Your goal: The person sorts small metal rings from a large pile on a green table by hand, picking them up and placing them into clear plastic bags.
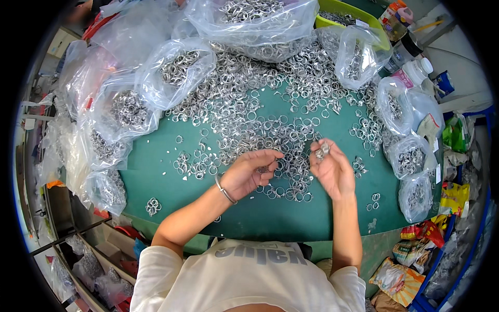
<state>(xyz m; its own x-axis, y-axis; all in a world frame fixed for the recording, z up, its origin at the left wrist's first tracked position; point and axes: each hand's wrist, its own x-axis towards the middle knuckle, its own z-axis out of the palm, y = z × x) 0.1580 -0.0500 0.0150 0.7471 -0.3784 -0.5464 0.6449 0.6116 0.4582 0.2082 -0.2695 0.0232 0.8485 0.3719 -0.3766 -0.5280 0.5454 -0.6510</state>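
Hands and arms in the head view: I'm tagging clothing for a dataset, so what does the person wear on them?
Both forearms are bare. The left hand has a thin silver bangle at the wrist; the right hand shows no jewellery or glove. Short white sleeves of a T-shirt cover the upper arms.

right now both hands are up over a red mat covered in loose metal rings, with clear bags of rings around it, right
Not quite: the mat is green, not red, as the head view shows. The rest holds: left hand and right hand over loose metal rings, clear bags around.
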